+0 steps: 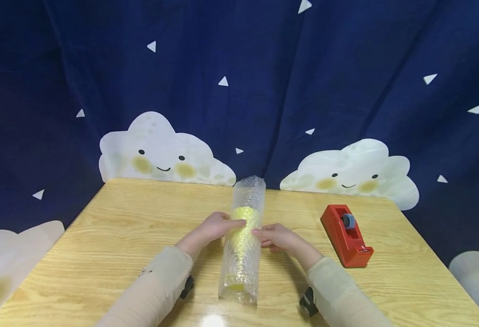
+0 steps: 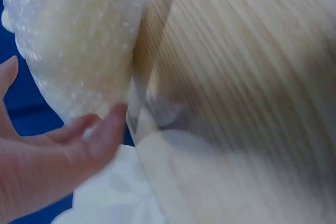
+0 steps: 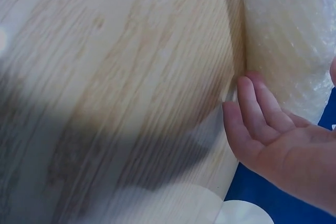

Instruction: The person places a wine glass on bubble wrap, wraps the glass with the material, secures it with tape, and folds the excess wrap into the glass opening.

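Yellow item (image 1: 241,243) rolled in bubble wrap (image 1: 249,193), seemingly untaped. L hand (image 1: 219,226), R hand (image 1: 279,238) unclenched against wrap; tape disp. (image 1: 351,246) R of wrap.

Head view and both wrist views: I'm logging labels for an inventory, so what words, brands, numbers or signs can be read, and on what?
No readable text anywhere.
Left sleeve: a small dark mark, too small to read.
Tape dispenser: no lettering I can make out.
Bubble-wrapped bundle: none visible.
Curtain: only pictures, smiling clouds and white triangles.
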Action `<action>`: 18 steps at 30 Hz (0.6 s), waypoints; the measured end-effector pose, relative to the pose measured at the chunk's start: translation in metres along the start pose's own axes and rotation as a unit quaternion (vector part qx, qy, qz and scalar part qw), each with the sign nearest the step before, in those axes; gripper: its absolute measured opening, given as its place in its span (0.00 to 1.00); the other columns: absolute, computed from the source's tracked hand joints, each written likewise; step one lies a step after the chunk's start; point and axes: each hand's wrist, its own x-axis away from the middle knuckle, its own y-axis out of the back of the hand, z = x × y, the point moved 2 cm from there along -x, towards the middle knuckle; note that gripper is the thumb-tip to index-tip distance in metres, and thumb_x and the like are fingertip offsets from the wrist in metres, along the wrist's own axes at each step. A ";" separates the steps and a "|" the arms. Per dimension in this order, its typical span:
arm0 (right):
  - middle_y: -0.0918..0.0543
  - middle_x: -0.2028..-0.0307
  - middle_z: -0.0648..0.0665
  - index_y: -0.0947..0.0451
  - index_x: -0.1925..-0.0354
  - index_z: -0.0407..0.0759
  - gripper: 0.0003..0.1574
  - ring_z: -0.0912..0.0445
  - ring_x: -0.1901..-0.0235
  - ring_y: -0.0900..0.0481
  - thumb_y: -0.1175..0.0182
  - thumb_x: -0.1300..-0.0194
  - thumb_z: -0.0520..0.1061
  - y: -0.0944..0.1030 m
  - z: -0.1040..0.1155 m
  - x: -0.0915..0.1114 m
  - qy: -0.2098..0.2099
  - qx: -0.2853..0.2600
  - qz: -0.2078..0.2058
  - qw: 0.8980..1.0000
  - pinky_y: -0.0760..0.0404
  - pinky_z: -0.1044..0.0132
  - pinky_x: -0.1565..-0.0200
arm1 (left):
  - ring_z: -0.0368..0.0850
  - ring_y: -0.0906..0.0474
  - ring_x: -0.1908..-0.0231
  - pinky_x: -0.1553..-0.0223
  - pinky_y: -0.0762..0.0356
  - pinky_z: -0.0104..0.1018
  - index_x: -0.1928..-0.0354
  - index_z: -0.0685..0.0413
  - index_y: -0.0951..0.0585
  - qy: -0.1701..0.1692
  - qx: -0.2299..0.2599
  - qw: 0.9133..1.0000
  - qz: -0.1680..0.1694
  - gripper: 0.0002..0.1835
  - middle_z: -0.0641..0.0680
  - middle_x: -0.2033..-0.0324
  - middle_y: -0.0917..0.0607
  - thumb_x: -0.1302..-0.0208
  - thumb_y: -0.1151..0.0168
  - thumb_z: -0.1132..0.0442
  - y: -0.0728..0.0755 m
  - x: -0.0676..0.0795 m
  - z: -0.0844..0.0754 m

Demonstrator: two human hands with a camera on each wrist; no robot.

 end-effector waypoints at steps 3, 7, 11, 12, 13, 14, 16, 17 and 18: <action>0.19 0.53 0.32 0.37 0.39 0.25 0.38 0.45 0.51 0.20 0.47 0.34 0.53 0.000 0.000 0.000 -0.001 0.006 0.001 1.000 0.21 0.55 0.54 | 0.60 0.29 0.43 0.43 0.29 0.50 0.41 0.71 0.31 -0.010 -0.062 0.998 -0.017 0.44 0.67 0.42 0.26 0.48 0.36 0.40 -0.002 0.002 -0.004; 0.19 0.53 0.33 0.36 0.40 0.25 0.37 0.45 0.51 0.20 0.46 0.34 0.53 -0.001 0.001 0.001 -0.001 0.007 0.000 1.000 0.21 0.54 0.53 | 0.61 0.28 0.44 0.44 0.28 0.50 0.41 0.73 0.32 -0.013 -0.076 0.997 -0.028 0.44 0.68 0.44 0.25 0.48 0.35 0.42 -0.002 0.004 -0.006; 0.18 0.54 0.34 0.34 0.41 0.26 0.35 0.50 0.55 0.19 0.46 0.34 0.52 0.000 0.002 0.000 0.007 0.000 0.002 1.000 0.20 0.58 0.57 | 0.62 0.29 0.43 0.42 0.30 0.51 0.38 0.72 0.35 -0.011 -0.062 0.997 -0.041 0.45 0.69 0.42 0.27 0.49 0.34 0.44 0.001 0.002 -0.006; 0.18 0.54 0.35 0.34 0.41 0.26 0.34 0.51 0.55 0.19 0.45 0.34 0.51 0.000 0.003 0.000 0.008 -0.004 0.001 1.000 0.20 0.59 0.58 | 0.62 0.30 0.42 0.41 0.30 0.50 0.37 0.72 0.36 -0.010 -0.057 0.997 -0.042 0.46 0.69 0.42 0.27 0.49 0.34 0.45 0.002 0.002 -0.006; 0.18 0.54 0.35 0.34 0.41 0.26 0.34 0.52 0.56 0.19 0.45 0.34 0.51 0.000 0.003 0.000 0.010 -0.006 0.004 1.000 0.21 0.61 0.60 | 0.62 0.30 0.42 0.41 0.31 0.50 0.37 0.71 0.37 -0.009 -0.051 0.998 -0.043 0.46 0.69 0.41 0.28 0.49 0.34 0.45 0.002 0.001 -0.005; 0.19 0.54 0.35 0.35 0.40 0.26 0.34 0.53 0.56 0.19 0.46 0.34 0.51 0.000 0.003 0.000 0.011 -0.007 0.007 1.000 0.21 0.62 0.61 | 0.62 0.30 0.42 0.41 0.31 0.50 0.37 0.71 0.37 -0.008 -0.047 0.998 -0.043 0.45 0.69 0.41 0.27 0.49 0.34 0.46 0.003 0.001 -0.005; 0.18 0.54 0.36 0.34 0.40 0.27 0.34 0.54 0.57 0.20 0.45 0.35 0.50 0.000 0.003 -0.001 0.010 -0.012 0.007 1.000 0.21 0.63 0.62 | 0.61 0.29 0.43 0.42 0.30 0.50 0.37 0.71 0.37 -0.007 -0.039 0.998 -0.042 0.44 0.69 0.42 0.27 0.49 0.34 0.47 0.004 0.000 -0.003; 0.18 0.54 0.36 0.35 0.40 0.27 0.35 0.54 0.57 0.20 0.45 0.35 0.50 0.000 0.003 -0.001 0.009 -0.012 0.006 1.000 0.21 0.63 0.61 | 0.61 0.29 0.43 0.42 0.30 0.51 0.38 0.71 0.37 -0.007 -0.035 0.999 -0.041 0.44 0.69 0.43 0.27 0.50 0.33 0.48 0.005 0.000 -0.002; 0.18 0.54 0.36 0.35 0.40 0.27 0.35 0.53 0.56 0.20 0.45 0.35 0.50 0.000 0.003 -0.001 0.008 -0.011 0.007 1.000 0.21 0.62 0.60 | 0.61 0.29 0.44 0.43 0.30 0.51 0.38 0.71 0.37 -0.006 -0.031 0.999 -0.039 0.43 0.69 0.43 0.26 0.50 0.34 0.49 0.005 0.000 -0.002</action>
